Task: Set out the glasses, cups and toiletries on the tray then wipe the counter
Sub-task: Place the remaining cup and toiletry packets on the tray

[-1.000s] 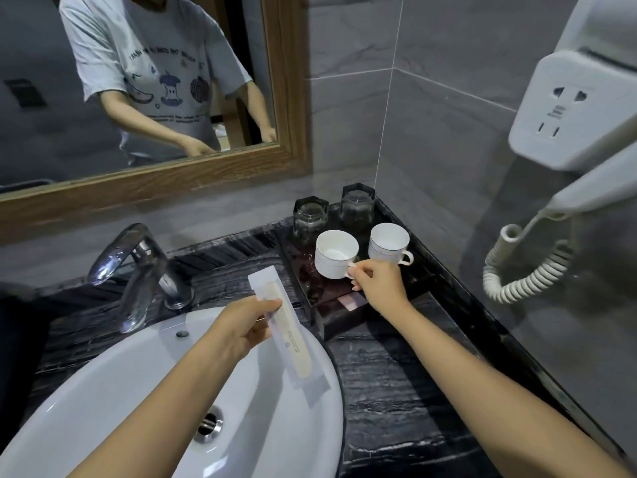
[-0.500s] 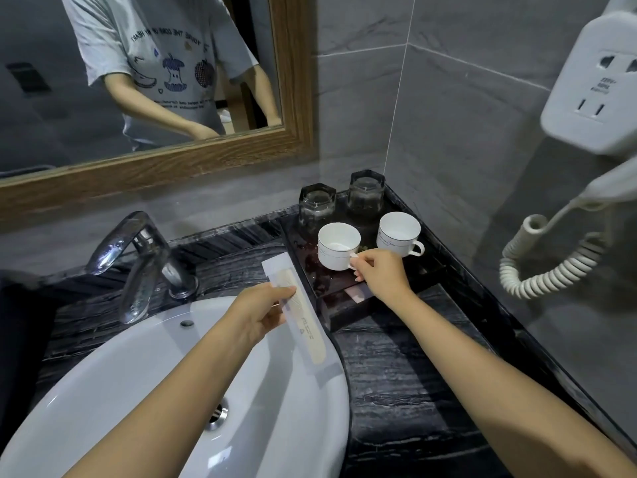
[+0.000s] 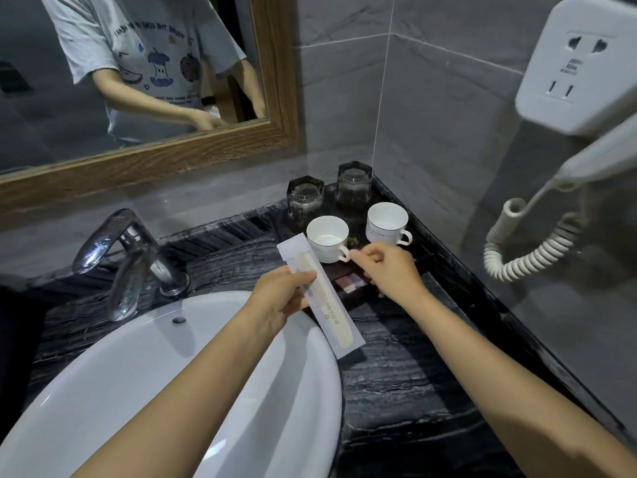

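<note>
A dark tray (image 3: 356, 219) sits in the counter's back right corner. On it stand two clear glasses (image 3: 305, 198) (image 3: 354, 186) at the back and two white cups in front. My right hand (image 3: 389, 274) has its fingertips pinched at the handle of the left cup (image 3: 326, 241). The right cup (image 3: 386, 224) stands untouched with its handle to the right. My left hand (image 3: 275, 298) grips a comb in a clear packet (image 3: 327, 301), held over the basin's edge and angled toward the tray. Small flat packets (image 3: 350, 282) lie at the tray's front.
A white basin (image 3: 172, 374) and chrome faucet (image 3: 127, 257) fill the left. Black marble counter (image 3: 413, 374) runs along the right wall. A wall hair dryer (image 3: 586, 160) with a coiled cord (image 3: 527, 246) hangs above the counter's right side. A wood-framed mirror (image 3: 138, 81) is behind.
My right hand has stayed at the left cup's handle, which now shows beside the fingertips. My left hand has carried the comb packet slightly closer to the tray.
</note>
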